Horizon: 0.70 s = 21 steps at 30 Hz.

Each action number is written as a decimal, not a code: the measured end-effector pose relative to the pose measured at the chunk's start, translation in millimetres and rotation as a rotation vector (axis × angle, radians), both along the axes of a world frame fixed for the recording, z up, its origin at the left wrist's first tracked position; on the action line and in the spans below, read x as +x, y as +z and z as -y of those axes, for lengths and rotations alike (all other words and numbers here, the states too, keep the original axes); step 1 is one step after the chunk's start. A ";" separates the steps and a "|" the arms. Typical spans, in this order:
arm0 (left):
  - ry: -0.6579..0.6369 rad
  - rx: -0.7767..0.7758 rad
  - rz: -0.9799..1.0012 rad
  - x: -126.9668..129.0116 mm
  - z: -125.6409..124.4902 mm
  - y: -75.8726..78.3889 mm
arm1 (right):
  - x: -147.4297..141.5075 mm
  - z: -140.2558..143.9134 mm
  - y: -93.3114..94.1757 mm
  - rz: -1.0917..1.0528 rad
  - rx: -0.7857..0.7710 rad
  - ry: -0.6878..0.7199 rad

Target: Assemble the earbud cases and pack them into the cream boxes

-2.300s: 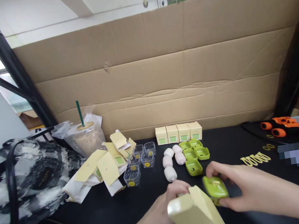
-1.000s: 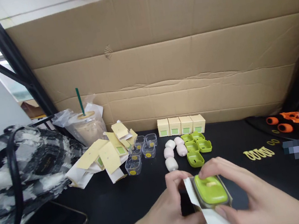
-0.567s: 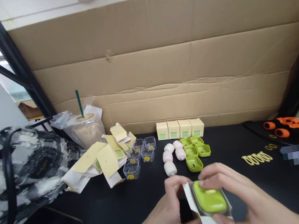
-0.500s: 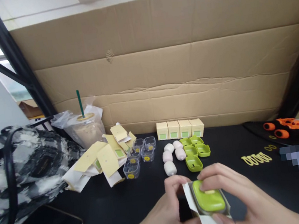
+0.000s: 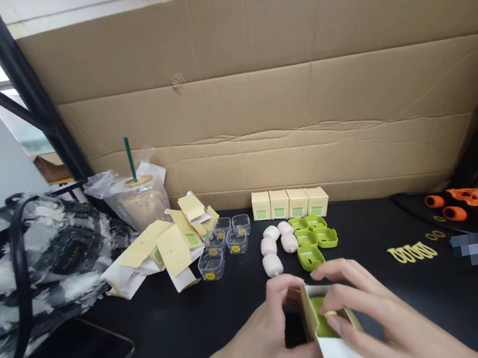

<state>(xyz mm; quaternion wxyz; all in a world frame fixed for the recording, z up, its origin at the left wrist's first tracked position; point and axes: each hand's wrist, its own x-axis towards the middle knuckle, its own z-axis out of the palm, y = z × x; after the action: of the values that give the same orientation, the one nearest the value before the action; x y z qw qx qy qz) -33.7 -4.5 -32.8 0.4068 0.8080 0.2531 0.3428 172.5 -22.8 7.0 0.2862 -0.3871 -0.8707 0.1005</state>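
Note:
Near the front edge of the table, my left hand [image 5: 270, 334] wraps its thumb and fingers around the side of a small open cardboard box [image 5: 346, 355], white inside with a flap standing out toward me. Down in the box lies a green-topped case [image 5: 319, 317] with a small pale yellow tab. Thumb and fingertips of my right hand [image 5: 374, 318] reach into the box mouth and pinch at that tab. The lower part of the case is hidden by the box and my fingers.
Beyond my hands are green cases [image 5: 311, 257], white rounded pieces [image 5: 272, 264], clear cups [image 5: 211, 264] and cream boxes [image 5: 279, 204]. Flattened cartons [image 5: 173, 250] and a bagged drink [image 5: 141, 203] lie left. Yellow rings [image 5: 411, 252] and an orange toy [image 5: 464, 201] are right.
The green-topped case has sunk deeper into the box, from level with its opening to inside it. My right fingers have moved inward from its top and edge to the yellow tab.

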 end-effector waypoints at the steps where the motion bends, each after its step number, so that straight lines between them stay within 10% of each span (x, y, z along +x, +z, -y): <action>1: -0.008 0.003 -0.002 -0.1 0.2 1.7 | -0.3 -0.2 1.2 -0.001 0.014 0.008; 9: 0.031 0.129 -0.068 -0.8 -1.1 11.8 | -1.5 -0.5 -2.5 -0.186 0.273 0.014; 21: 0.049 0.113 -0.034 -2.2 -0.9 17.5 | 31.5 -3.8 6.3 -0.023 0.186 0.218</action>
<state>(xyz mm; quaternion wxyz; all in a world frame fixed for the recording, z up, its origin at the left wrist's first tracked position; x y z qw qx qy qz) -35.9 -3.6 -15.3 0.3477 0.8289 0.2600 0.3527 204.0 -19.0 13.2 0.3181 -0.2607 -0.9099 0.0543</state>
